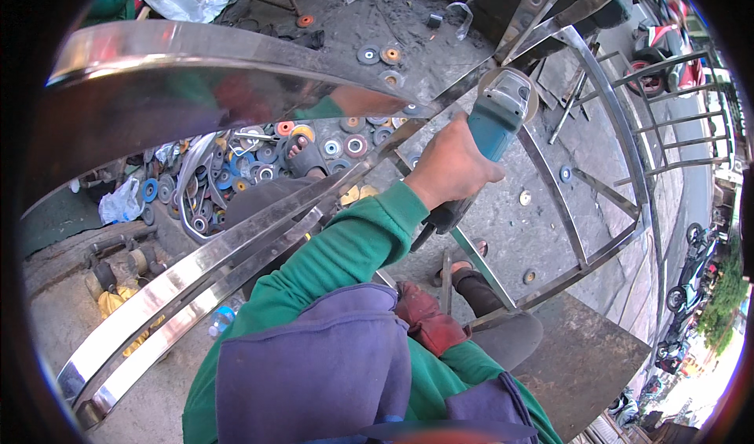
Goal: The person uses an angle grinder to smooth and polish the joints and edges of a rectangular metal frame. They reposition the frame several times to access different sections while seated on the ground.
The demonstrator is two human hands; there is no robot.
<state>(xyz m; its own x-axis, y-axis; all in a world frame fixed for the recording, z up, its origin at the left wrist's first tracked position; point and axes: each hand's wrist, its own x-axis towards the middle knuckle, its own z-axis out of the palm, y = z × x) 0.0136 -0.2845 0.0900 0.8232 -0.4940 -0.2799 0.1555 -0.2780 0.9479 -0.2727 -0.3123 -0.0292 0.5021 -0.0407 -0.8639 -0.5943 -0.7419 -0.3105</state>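
Observation:
My left hand (454, 165), bare below a green sleeve, is wrapped round the teal-and-black body of an angle grinder (495, 122). The grinder's round disc (531, 98) is at its far end, close to where bars of a polished metal frame (613, 102) meet. Whether the disc touches the metal, I cannot tell. My right hand (428, 317), in a red glove, is low in front of my body beside the frame's near bars; its fingers are not clear. A wide, shiny curved metal piece (228, 83) rises at the left, with long curved bars (181, 275) below it.
Many worn grinding discs (236, 169) lie over the floor at the left, around a sandalled foot (302, 152). Another sandalled foot (462, 268) is inside the frame. A brown sheet (581, 358) is at the lower right. A ladder-like metal rack (691, 118) and parked motorcycles (683, 279) are further right.

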